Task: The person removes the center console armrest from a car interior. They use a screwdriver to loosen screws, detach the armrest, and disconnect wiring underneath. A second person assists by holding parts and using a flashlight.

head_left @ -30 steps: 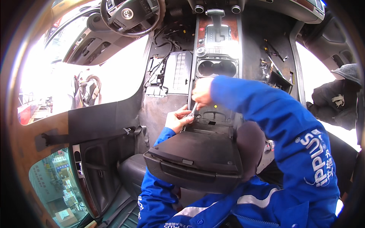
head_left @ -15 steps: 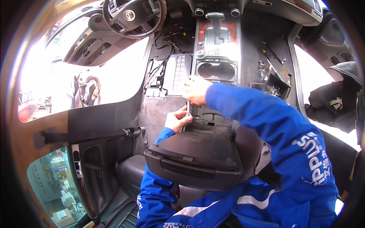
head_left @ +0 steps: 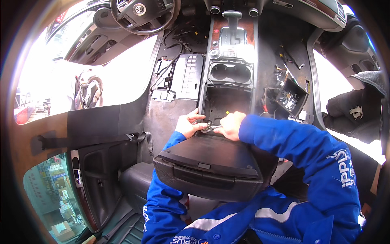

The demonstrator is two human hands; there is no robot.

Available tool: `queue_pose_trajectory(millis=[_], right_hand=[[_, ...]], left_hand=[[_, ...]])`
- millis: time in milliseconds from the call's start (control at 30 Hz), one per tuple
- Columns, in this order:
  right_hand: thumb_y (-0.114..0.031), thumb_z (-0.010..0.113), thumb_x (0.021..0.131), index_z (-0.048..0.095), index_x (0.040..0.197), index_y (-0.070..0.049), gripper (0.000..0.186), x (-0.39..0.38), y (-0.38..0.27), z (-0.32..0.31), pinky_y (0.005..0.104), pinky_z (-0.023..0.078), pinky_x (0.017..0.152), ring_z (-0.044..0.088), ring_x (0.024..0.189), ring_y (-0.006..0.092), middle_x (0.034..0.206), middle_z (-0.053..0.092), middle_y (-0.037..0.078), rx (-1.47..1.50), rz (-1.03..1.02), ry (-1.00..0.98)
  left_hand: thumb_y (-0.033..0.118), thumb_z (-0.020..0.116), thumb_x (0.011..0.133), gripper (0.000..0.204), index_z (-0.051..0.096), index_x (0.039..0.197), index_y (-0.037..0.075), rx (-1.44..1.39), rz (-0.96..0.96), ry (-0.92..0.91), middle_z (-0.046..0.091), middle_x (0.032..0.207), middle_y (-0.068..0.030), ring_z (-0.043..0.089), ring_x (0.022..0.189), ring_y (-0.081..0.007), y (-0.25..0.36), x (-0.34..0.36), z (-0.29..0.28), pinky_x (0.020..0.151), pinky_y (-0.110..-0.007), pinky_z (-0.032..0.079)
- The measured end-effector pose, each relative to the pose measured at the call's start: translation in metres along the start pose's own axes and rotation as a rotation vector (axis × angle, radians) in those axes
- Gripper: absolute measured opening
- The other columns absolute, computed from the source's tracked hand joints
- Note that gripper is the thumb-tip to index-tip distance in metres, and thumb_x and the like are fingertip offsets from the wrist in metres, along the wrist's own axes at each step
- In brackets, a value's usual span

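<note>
My right hand [head_left: 231,125] is closed round the handle of a ratchet wrench [head_left: 216,127]. The round head of the wrench sits at the left rear edge of the open console bin [head_left: 227,101], just ahead of the raised armrest lid [head_left: 209,156]. Against that head lie the fingers of my left hand [head_left: 190,124], with thumb and forefinger curved round it. Whatever the wrench sits on is hidden under its head. A small yellow spot shows inside the bin.
Ahead are the cup holders [head_left: 230,73] and the gear lever [head_left: 232,24]. On the right floor stands a black box [head_left: 292,97] of small metal parts, with loose tools beside it. Left lies a flat module [head_left: 187,77] with wiring. A person in dark clothes [head_left: 353,110] is outside at right.
My right hand has swung the wrench handle from pointing forward round to the right and pulled back toward me. My left hand stays near the wrench head. The bin is now uncovered to view.
</note>
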State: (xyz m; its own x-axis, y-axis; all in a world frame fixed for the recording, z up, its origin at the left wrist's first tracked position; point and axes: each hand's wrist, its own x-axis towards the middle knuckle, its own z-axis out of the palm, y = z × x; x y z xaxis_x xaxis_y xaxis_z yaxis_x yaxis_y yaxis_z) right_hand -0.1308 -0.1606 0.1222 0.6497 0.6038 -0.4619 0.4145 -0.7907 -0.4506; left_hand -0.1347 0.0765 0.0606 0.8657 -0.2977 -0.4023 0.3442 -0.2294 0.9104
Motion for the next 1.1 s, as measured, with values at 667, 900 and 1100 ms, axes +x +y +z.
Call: queue_pose_trajectory(millis=[667,900,1100], right_hand=[[-0.048,0.060,0.082,0.069,0.073,-0.009,0.041,0.055,0.017,-0.035,0.0409,0.051,0.061,0.065,0.066,0.0304,0.065,0.065,0.012,-0.283,-0.429,0.176],[-0.045,0.052,0.090,0.071,0.098,-0.007,0.043,0.013,-0.018,-0.013,0.0383,0.052,0.079,0.066,0.092,0.0294,0.097,0.069,0.015,0.041,0.073,-0.088],[-0.053,0.068,0.075,0.069,0.088,-0.003,0.052,0.056,0.001,-0.043,0.0421,0.052,0.078,0.067,0.086,0.0316,0.085,0.068,0.018,-0.184,-0.217,0.009]], left_hand=[[0.000,0.078,0.069,0.037,0.068,0.105,-0.004,-0.042,-0.009,-0.051,0.037,0.147,-0.0142,0.050,0.119,-0.0172,0.004,-0.001,0.001,0.096,-0.031,0.042],[-0.005,0.074,0.071,0.028,0.070,0.098,-0.005,-0.075,-0.046,-0.064,0.037,0.146,-0.0175,0.051,0.120,-0.0229,0.008,-0.004,0.002,0.097,-0.032,0.042],[-0.001,0.074,0.074,0.023,0.071,0.096,-0.004,-0.047,-0.089,0.033,0.044,0.141,-0.0155,0.052,0.116,-0.0195,0.003,-0.002,0.002,0.092,-0.031,0.044]])
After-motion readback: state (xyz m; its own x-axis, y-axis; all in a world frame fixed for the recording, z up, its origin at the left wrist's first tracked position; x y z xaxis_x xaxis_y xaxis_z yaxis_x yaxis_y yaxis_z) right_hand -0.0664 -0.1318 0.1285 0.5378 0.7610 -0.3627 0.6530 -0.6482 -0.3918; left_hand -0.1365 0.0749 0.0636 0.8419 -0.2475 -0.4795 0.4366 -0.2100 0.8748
